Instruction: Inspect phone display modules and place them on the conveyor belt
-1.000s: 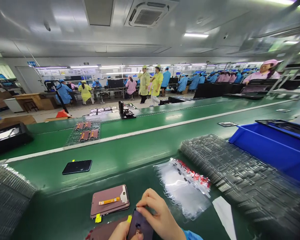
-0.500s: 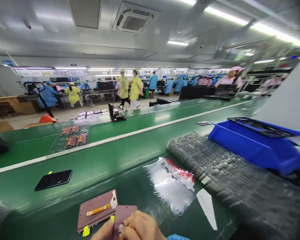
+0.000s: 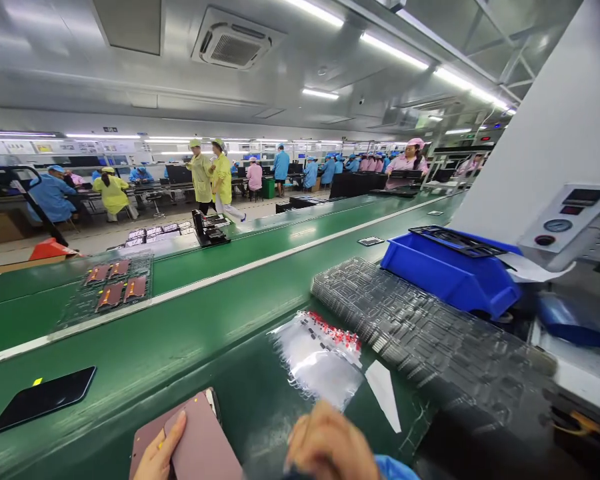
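Observation:
My left hand (image 3: 163, 450) is closed on a phone screen (image 3: 205, 437), its thumb pressed on the brownish-pink back. Under it lies another brownish panel (image 3: 147, 433), partly covered. To the right, my right hand (image 3: 333, 443) is raised above the green surface, fingers curled and blurred by motion. Something dark shows below those fingers at the frame's bottom edge, too smeared to name. Just beyond my right hand lies a stack of clear plastic film sheets (image 3: 320, 373) with red and black tabs. A white paper piece (image 3: 384, 395) is beside them.
A black phone (image 3: 45, 399) lies at left. Across the white divider, a clear tray (image 3: 143, 270) holds several brownish screens. At right are stacked clear trays (image 3: 405, 313), a blue bin (image 3: 430, 273) and a machine with a gauge (image 3: 559, 225). People work in the background.
My view has turned right, bringing the machine panel into sight. My right hand has come away from the phone screen and moved right; my left hand still holds it.

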Available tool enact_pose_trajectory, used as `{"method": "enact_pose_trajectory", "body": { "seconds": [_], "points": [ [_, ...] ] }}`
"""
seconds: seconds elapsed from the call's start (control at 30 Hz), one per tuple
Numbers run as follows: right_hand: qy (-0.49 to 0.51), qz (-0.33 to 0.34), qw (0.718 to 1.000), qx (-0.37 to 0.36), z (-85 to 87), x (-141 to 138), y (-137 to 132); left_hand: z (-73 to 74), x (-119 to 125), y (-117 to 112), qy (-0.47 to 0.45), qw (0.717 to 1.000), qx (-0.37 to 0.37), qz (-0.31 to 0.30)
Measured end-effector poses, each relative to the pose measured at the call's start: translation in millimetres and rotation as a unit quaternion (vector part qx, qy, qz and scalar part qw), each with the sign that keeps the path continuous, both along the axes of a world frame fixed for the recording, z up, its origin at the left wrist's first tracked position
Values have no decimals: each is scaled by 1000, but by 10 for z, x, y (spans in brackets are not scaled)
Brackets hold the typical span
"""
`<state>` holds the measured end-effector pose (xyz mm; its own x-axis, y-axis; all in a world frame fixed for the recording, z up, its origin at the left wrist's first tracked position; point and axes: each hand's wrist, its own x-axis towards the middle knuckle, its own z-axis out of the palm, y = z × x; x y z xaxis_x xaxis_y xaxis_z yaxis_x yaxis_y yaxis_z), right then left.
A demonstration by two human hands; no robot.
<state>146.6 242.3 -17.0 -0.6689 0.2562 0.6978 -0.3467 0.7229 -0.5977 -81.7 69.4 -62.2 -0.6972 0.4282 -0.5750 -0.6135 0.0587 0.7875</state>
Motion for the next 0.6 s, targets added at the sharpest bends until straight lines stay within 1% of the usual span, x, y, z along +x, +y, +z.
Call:
{"method": "enact_pose_trajectory", "body": {
  "seconds": [0.03, 0.07, 0.1, 0.13, 0.17, 0.23, 0.3, 0.33, 0.4, 0.43, 0.5, 0.53, 0.57, 0.6],
  "points": [
    [4, -40, 999, -27, 21, 19, 137, 27, 20, -3, -3, 1000, 5, 8],
    [-4, -103, 993, -56, 31, 33, 295, 54, 48, -7, -6, 1000, 6, 12],
    [-22, -176, 982, -71, 22, 43, 470, 80, 81, -11, -8, 1000, 8, 11],
    [-52, -258, 961, -84, -11, 50, 656, 105, 117, -18, -7, 1000, 14, 8],
    [-68, -288, 950, -96, -71, 55, 846, 129, 155, -27, -4, 1000, 24, 2],
    [-92, -326, 934, -111, -261, 58, 1203, 177, 228, -47, 6, 999, 50, -8],
    [-128, -367, 915, -106, -498, 55, 1480, 222, 288, -66, 12, 997, 72, -3],
    [-148, -388, 905, -96, -608, 55, 1576, 242, 310, -76, 14, 997, 79, 4],
    [-183, -425, 884, -65, -773, 52, 1671, 274, 339, -98, 23, 995, 88, 30],
    [-193, -442, 875, -50, -820, 43, 1669, 285, 349, -112, 28, 994, 94, 41],
    [-201, -469, 860, -2, -851, -17, 1569, 291, 377, -143, 35, 992, 106, 64],
    [-196, -465, 863, 34, -844, -75, 1473, 285, 403, -159, 40, 990, 113, 75],
    [-186, -438, 877, 70, -832, -154, 1349, 271, 440, -172, 44, 988, 123, 84],
    [-178, -385, 900, 104, -820, -248, 1200, 248, 489, -180, 46, 986, 135, 91]
  ]
}}
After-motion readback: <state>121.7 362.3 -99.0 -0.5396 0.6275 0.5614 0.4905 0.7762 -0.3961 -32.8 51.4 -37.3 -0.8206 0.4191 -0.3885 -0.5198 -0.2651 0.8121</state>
